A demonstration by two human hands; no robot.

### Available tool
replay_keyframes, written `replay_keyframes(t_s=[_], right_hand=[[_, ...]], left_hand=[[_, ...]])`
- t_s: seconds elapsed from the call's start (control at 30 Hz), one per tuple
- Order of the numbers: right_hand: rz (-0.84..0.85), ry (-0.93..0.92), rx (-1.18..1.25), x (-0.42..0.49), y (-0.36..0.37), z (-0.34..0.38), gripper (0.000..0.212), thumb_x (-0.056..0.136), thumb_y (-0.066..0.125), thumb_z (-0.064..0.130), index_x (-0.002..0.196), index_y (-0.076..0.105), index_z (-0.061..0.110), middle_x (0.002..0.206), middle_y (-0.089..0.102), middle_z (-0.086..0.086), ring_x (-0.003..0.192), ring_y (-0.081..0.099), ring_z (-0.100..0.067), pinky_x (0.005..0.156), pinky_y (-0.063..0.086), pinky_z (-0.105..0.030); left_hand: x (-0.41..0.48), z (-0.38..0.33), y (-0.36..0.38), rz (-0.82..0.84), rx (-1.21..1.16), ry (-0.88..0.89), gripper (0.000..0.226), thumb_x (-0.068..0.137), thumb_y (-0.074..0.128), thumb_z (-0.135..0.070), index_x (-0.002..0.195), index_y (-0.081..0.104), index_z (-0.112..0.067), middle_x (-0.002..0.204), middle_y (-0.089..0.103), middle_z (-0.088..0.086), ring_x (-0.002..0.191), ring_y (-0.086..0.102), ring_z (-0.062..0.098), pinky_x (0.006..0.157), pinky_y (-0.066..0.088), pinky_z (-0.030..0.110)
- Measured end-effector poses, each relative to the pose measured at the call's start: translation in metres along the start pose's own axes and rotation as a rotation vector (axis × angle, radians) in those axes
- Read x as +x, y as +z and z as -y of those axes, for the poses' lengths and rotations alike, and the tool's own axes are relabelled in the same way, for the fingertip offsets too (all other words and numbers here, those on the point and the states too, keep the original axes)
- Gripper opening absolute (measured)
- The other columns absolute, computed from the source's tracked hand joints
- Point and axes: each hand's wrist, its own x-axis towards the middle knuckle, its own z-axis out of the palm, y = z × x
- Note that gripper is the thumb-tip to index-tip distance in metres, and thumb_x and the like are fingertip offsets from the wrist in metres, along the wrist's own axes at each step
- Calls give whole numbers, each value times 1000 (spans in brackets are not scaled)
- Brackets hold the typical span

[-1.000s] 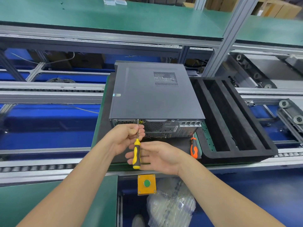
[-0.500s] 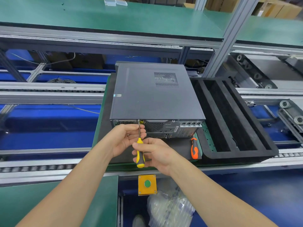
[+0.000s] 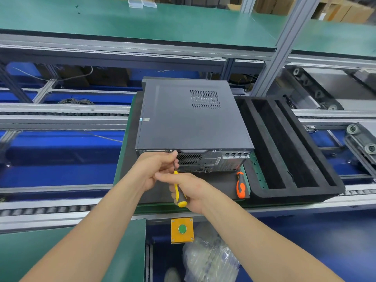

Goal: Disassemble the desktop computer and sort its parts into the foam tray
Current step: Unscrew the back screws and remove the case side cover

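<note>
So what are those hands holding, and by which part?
A yellow-and-black-handled screwdriver: the right hand wraps its handle, the left hand pinches its thin metal shaft.

1 wide-angle head camera looks forward and down from the conveyor's (image 3: 50,210) near edge, close over the desktop computer (image 3: 193,123).

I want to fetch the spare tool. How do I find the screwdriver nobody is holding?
Find the big dark grey metal computer case lying flat. At its near right corner, beside the black foam tray, lies an orange-and-black-handled screwdriver. Unlike the yellow-handled screwdriver gripped in the right hand, it lies untouched.
</note>
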Motion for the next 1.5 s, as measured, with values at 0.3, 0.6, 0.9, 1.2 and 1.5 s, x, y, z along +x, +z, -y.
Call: replay_keyframes(t_s=[0.3,0.6,0.9,1.2,1.5], right_hand=[[294,82,384,-13,-14,-4,39,98,58,36,116,66,3,102,69,-17,90,69,-27,81,58,-38],[186,-89,193,-11,-19,-7,23,103,61,17,117,71,2,106,75,-19,93,76,-30,77,63,-45],[4,-129,118,-2,-12,-7,23,82,88,28,72,68,22,75,69,-5,63,66,-17,57,54,-27],[-39,-74,65,0,-16,-11,39,81,89,34,78,52,22,60,46,3,45,38,-9,43,31,-23],[21,-38,11,-4,-22,-24,36,81,89,29,78,53,23,62,45,2,49,35,-11,43,29,-24]], left_hand=[[3,3,2,45,-50,-72,24,105,50,-3,104,74,-5,78,78,1,66,74,10,55,58,25],[0,1,-2,157,-180,-101,28,106,43,-4,111,71,-1,90,78,7,75,76,15,64,62,26],[0,2,-3,118,-320,-158,19,96,63,-12,104,74,1,97,77,13,82,77,23,64,63,29],[-2,7,6,69,-419,-178,17,97,60,-17,100,70,-4,85,74,8,71,75,19,61,62,25],[2,19,1,89,-384,-142,16,84,58,-14,93,66,-4,81,66,8,69,68,21,61,59,30]])
